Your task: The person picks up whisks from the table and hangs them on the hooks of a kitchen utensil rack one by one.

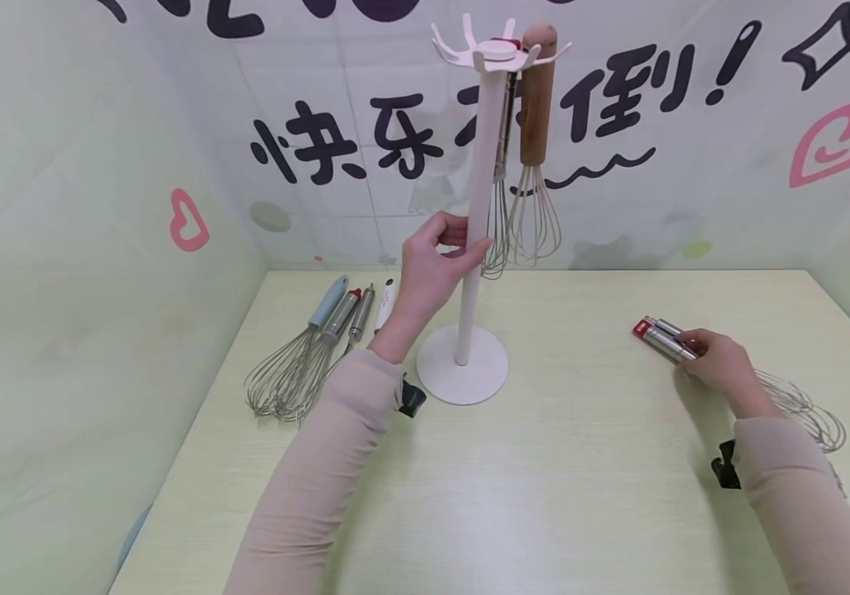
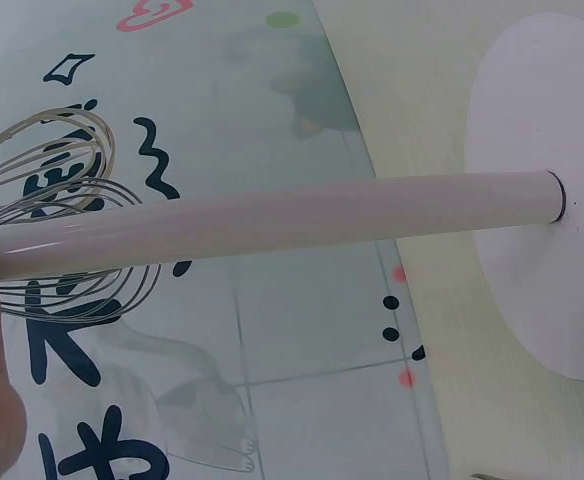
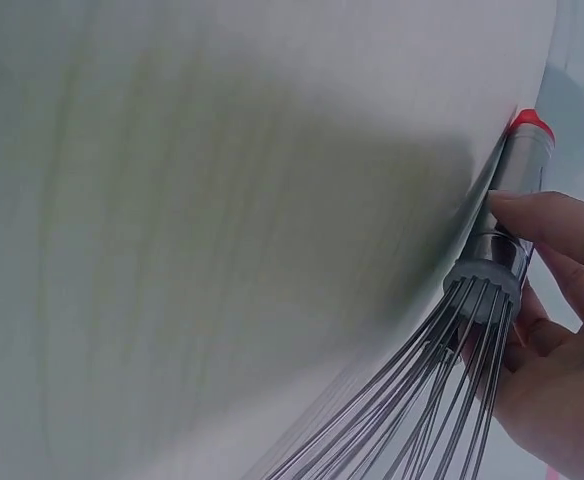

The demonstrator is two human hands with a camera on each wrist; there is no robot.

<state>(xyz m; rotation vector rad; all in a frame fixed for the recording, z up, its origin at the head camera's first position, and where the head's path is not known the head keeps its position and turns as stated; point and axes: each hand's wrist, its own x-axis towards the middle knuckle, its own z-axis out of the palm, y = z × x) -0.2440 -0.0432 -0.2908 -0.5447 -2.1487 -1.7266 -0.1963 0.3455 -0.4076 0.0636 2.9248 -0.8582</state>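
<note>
My left hand [image 1: 432,260] grips the pole of a white rack [image 1: 479,165] that stands upright, with a ring of hooks at its top and a round base [image 1: 462,384]. From those hooks hang a wooden-handled whisk [image 1: 537,116] and a metal whisk [image 1: 503,140], the latter partly behind the pole. At the right side of the table my right hand [image 1: 718,368] pinches a whisk [image 3: 517,175] by its silver handle, which has a red end cap. Its wires fan out below the hand in the right wrist view. A second, thinner silver handle [image 1: 666,325] lies right beside it.
Left of the rack lie several whisks: a blue-handled one [image 1: 328,302], a red-capped silver one [image 1: 341,316], a thin metal one [image 1: 360,314] and a white handle [image 1: 385,304] partly behind the left arm. A printed cloth backdrop [image 1: 306,223] rises behind the table.
</note>
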